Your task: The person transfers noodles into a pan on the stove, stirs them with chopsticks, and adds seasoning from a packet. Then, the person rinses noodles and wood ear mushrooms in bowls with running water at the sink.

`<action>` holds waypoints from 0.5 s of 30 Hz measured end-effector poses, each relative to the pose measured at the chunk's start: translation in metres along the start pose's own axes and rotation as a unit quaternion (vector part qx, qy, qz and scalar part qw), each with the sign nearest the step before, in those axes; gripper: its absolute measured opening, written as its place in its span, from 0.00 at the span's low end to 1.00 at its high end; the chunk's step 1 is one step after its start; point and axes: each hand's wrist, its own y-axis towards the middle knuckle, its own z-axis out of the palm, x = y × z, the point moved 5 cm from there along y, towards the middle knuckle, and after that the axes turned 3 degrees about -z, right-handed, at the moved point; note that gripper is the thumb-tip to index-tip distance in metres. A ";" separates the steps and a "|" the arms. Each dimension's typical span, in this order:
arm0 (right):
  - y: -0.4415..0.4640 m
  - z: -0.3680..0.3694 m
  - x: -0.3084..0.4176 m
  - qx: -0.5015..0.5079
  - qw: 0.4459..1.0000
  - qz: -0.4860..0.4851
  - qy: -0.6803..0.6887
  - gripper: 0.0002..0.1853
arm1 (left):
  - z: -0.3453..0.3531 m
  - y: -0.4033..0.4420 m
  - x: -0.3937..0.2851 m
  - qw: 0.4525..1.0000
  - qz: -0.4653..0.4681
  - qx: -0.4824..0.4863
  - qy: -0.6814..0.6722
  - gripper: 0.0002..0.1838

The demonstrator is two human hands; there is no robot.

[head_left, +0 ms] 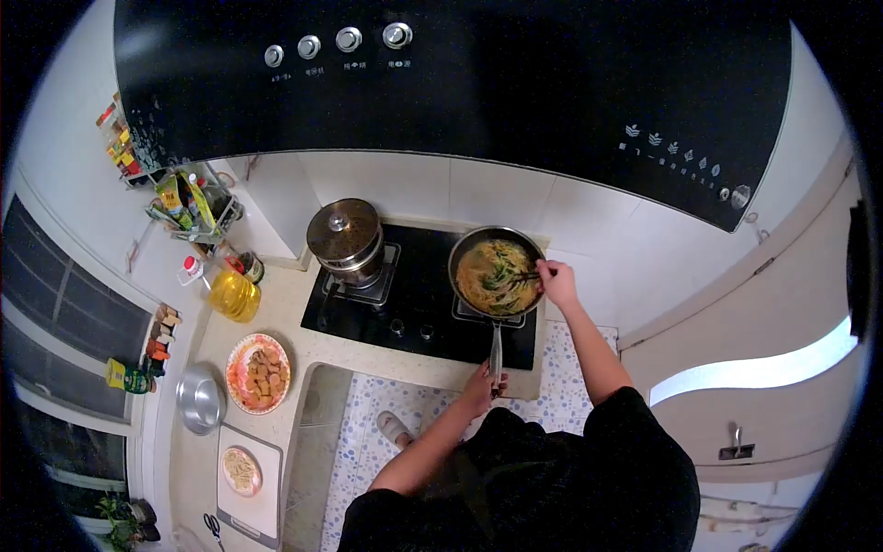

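Observation:
A dark frying pan sits on the right burner, holding noodle-like strands with green pieces in an orange-brown liquid. My left hand is closed around the pan's metal handle, which points toward me. At the pan's right rim, my right hand grips dark chopsticks, whose tips are among the food. How the fingers hold them is partly too small to make out.
A lidded steel pot stands on the left burner of the black stove. On the left counter are an oil bottle, a plate of brown pieces, a metal bowl and a cutting board bearing a small plate. The range hood overhangs.

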 end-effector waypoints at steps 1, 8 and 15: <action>0.005 -0.008 0.008 -0.028 0.999 0.008 0.020 0.17 | -0.001 0.000 0.000 1.000 0.003 0.004 0.003 0.32; -0.004 0.013 0.024 0.020 0.992 -0.097 -0.073 0.12 | 0.001 0.002 -0.001 0.999 0.036 0.015 0.010 0.29; -0.004 -0.023 0.035 0.038 0.998 0.018 0.053 0.20 | 0.007 -0.016 -0.008 0.999 0.037 -0.002 0.004 0.27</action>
